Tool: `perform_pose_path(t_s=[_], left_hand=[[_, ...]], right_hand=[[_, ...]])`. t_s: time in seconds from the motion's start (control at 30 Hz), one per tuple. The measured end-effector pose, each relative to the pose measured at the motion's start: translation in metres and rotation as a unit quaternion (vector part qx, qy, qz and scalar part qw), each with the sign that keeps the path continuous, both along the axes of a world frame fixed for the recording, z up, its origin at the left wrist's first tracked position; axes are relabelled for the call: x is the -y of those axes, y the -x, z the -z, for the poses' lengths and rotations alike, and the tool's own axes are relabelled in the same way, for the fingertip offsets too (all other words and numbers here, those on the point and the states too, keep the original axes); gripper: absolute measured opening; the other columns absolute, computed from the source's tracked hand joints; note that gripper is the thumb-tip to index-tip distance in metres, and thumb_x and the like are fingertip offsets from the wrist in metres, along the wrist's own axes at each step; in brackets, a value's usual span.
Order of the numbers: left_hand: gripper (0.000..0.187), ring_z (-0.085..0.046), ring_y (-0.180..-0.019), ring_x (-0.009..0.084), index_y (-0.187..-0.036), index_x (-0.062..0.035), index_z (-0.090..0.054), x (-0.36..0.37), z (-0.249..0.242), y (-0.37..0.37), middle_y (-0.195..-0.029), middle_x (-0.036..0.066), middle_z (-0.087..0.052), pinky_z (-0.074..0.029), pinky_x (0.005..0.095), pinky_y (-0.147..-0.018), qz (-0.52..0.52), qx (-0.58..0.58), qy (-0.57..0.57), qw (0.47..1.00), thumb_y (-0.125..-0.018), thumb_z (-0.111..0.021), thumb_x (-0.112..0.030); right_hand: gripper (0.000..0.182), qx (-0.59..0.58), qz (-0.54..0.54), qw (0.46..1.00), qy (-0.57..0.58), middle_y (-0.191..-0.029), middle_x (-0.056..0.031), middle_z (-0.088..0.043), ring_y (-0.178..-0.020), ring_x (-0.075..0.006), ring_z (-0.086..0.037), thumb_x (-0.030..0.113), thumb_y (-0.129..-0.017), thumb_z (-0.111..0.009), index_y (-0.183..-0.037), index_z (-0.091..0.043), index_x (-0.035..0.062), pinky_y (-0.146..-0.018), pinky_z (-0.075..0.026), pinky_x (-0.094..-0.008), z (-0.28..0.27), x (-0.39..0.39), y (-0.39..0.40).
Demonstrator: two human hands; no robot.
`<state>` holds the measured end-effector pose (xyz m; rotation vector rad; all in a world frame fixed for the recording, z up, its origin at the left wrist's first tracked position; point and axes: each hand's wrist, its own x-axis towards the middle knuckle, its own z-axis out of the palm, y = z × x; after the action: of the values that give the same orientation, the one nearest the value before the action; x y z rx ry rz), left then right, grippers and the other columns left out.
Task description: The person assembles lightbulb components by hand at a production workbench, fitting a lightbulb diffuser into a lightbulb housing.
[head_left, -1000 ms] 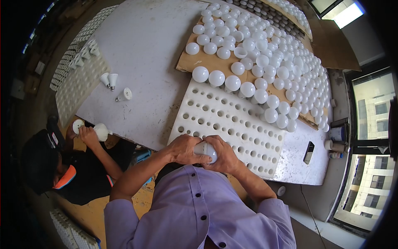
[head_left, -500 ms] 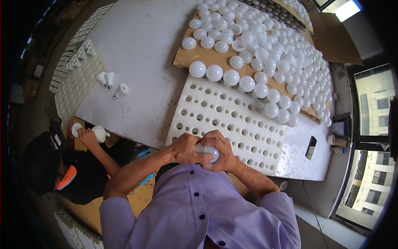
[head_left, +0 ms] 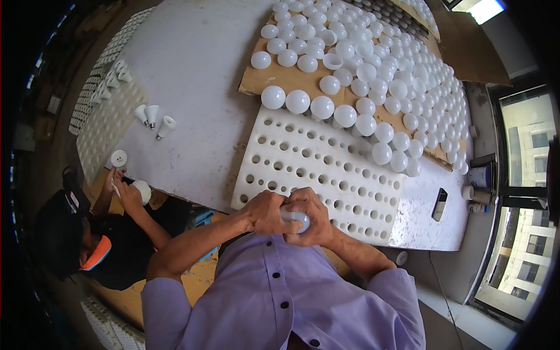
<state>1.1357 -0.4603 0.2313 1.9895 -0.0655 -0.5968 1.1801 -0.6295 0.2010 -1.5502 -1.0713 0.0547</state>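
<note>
In front of my chest, a white light bulb is clasped in both hands, its rounded dome showing between the fingers. My left hand is closed on its left side. Wrapped round its right side is my right hand. The bulb's other end is hidden by my fingers. Just beyond my hands lies a white foam tray with rows of holes. Several white bulbs stand along its far edge.
Many white domes cover a cardboard sheet behind the tray. A phone lies at the right. Three bulb bases rest on the left of the table. At the left, a co-worker handles white parts.
My hands still grip the bulb and have shifted slightly, the dome now tilted a little lower. The co-worker's hand has raised a round white part toward the table.
</note>
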Motion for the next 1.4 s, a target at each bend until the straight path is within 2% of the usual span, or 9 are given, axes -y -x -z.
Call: perform_pose_path(t_s=[0.1,0.23,0.43,0.53,0.63,0.83,0.97,1.23,1.4], left_hand=[[0.060,-0.064,-0.060,0.0274,-0.078,0.0082,-0.063,0.000,0.006,-0.005,-0.067,0.021,-0.063,-0.050,0.0373,-0.058,-0.023,0.048,0.034,0.998,-0.063,-0.065,-0.050],[0.062,-0.062,-0.049,0.0185,-0.081,0.0070,-0.061,-0.014,0.026,-0.016,-0.067,0.013,-0.063,-0.047,0.0229,-0.043,-0.020,-0.108,0.102,0.989,-0.074,-0.064,-0.055],[0.062,-0.062,-0.065,0.0109,-0.103,0.0044,-0.058,-0.009,0.078,-0.016,-0.082,0.010,-0.065,-0.049,0.0215,-0.050,-0.068,-0.236,0.484,0.840,-0.086,-0.056,-0.056],[0.030,-0.064,-0.073,0.0148,-0.106,0.0020,-0.063,-0.006,0.087,-0.006,-0.091,0.010,-0.068,-0.050,0.0247,-0.060,-0.213,-0.027,0.169,0.962,-0.091,-0.058,-0.024],[0.025,-0.067,-0.081,0.0167,-0.100,0.0016,-0.066,-0.014,0.094,-0.002,-0.095,0.010,-0.069,-0.050,0.0248,-0.059,-0.275,-0.098,0.251,0.923,-0.093,-0.054,-0.018],[0.031,-0.069,-0.084,0.0171,-0.101,0.0015,-0.067,-0.038,0.107,0.003,-0.099,0.011,-0.069,-0.050,0.0240,-0.059,-0.274,-0.057,0.167,0.946,-0.094,-0.056,-0.027],[0.026,-0.068,-0.085,0.0175,-0.106,0.0036,-0.063,-0.077,0.113,0.023,-0.101,0.012,-0.068,-0.051,0.0252,-0.062,-0.406,0.001,0.110,0.907,-0.092,-0.057,-0.017],[0.041,-0.060,-0.108,0.0278,-0.119,0.0004,-0.056,-0.166,0.142,0.037,-0.120,0.019,-0.059,-0.052,0.0287,-0.071,-0.538,0.134,-0.179,0.813,-0.079,-0.062,0.001],[0.052,-0.048,-0.120,0.0377,-0.122,-0.0002,-0.049,-0.209,0.149,0.013,-0.134,0.024,-0.046,-0.042,0.0402,-0.097,-0.481,0.177,-0.361,0.779,-0.073,-0.066,-0.001]], right_hand=[[0.037,-0.003,0.004,1.000,0.016,-0.093,-0.0133,-0.055,-0.084,-0.0264,-0.056,0.003,-0.054,-0.069,-0.089,-0.055,0.0023,-0.071,-0.048,-0.0335,-0.002,0.000,-0.004],[0.055,-0.059,0.020,0.996,0.066,-0.104,-0.0144,-0.052,-0.094,-0.0273,-0.054,0.006,-0.055,-0.074,-0.103,-0.049,0.0040,-0.079,-0.047,-0.0359,0.004,-0.003,-0.010],[0.061,-0.187,0.043,0.975,0.109,-0.113,-0.0153,-0.050,-0.108,-0.0265,-0.051,0.008,-0.062,-0.078,-0.112,-0.043,0.0059,-0.090,-0.043,-0.0380,0.012,0.026,-0.024],[0.059,-0.016,0.202,0.967,0.154,-0.112,-0.0176,-0.051,-0.106,-0.0309,-0.053,0.008,-0.060,-0.078,-0.111,-0.047,0.0045,-0.088,-0.046,-0.0406,0.007,0.058,-0.064],[0.057,0.117,0.335,0.902,0.244,-0.117,-0.0171,-0.050,-0.105,-0.0356,-0.051,0.011,-0.061,-0.076,-0.113,-0.050,0.0073,-0.088,-0.045,-0.0455,0.008,0.080,-0.120],[0.056,0.165,0.301,0.857,0.385,-0.122,-0.0144,-0.049,-0.110,-0.0351,-0.048,0.016,-0.066,-0.076,-0.117,-0.054,0.0108,-0.093,-0.042,-0.0429,0.022,0.079,-0.166],[0.043,0.075,0.379,0.899,0.206,-0.113,-0.0133,-0.057,-0.106,-0.0347,-0.053,0.018,-0.071,-0.074,-0.110,-0.059,0.0082,-0.088,-0.045,-0.0422,0.018,0.078,-0.218],[0.083,0.146,0.395,0.810,0.408,-0.124,-0.0165,-0.054,-0.118,-0.0364,-0.046,0.032,-0.067,-0.076,-0.138,-0.038,0.0111,-0.099,-0.039,-0.0433,0.018,0.018,-0.364],[0.071,0.140,0.400,0.794,0.436,-0.117,-0.0181,-0.055,-0.110,-0.0369,-0.052,0.025,-0.068,-0.076,-0.130,-0.044,0.0088,-0.093,-0.043,-0.0452,0.003,-0.017,-0.365]])
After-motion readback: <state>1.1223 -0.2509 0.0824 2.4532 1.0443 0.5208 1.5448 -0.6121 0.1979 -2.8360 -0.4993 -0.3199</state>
